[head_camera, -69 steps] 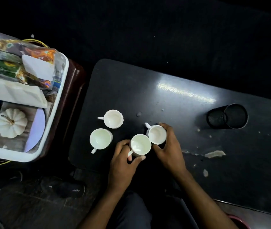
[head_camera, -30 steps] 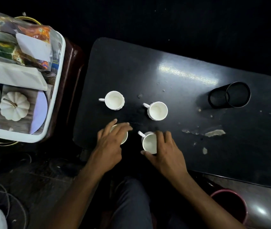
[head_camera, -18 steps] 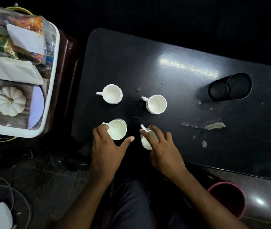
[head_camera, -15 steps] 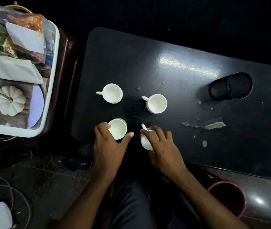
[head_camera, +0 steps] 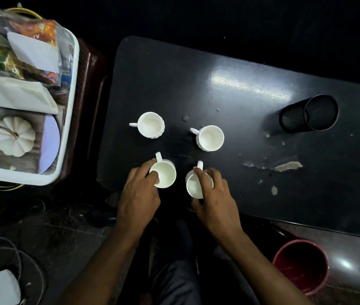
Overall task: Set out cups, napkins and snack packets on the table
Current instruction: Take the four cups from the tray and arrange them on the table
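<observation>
I have my left hand (head_camera: 138,194) closed round the lower-left cup (head_camera: 163,174) and my right hand (head_camera: 215,198) round the lower-centre cup (head_camera: 195,186), apparently squaring their handles.

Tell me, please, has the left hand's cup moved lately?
Yes: the near-left cup turned in place, its handle swinging from leftward to pointing at the far-left cup.

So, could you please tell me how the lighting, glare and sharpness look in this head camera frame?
Head view: dim overall, with the surroundings beyond the black table falling to near black; one bright glare streak on the tabletop; the white cups look nearly blown out; wide-angle bending shows along the table edges; the left hand and right hand look slightly soft.
</observation>
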